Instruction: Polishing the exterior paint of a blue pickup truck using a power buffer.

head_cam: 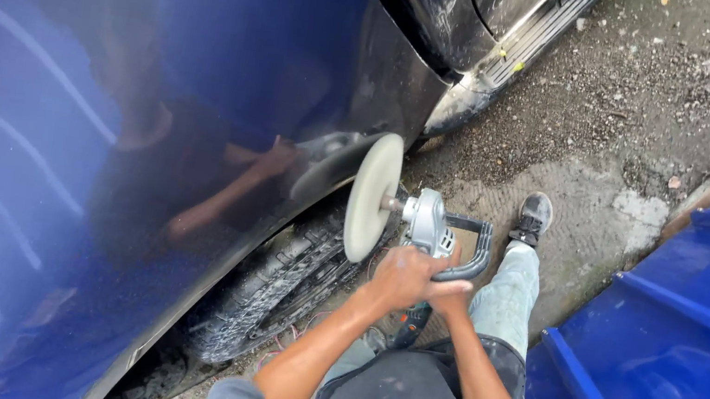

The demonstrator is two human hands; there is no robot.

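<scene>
A power polisher [426, 224] with a round white pad [372, 196] is held up against the glossy dark blue car body [154, 104], near the wheel arch. My left hand [400, 277] grips the polisher's body from above. Just behind it, my right hand [451, 296] closes on the black loop handle [479, 246]. The pad stands on edge, close to the panel; whether it touches cannot be told. My reflection shows in the paint.
A tyre [276, 291] sits below the panel. A side step [540, 30] runs along the car at the top. My leg and shoe [532, 219] stand on gravel and concrete. A blue metal sheet [679, 351] lies at the right.
</scene>
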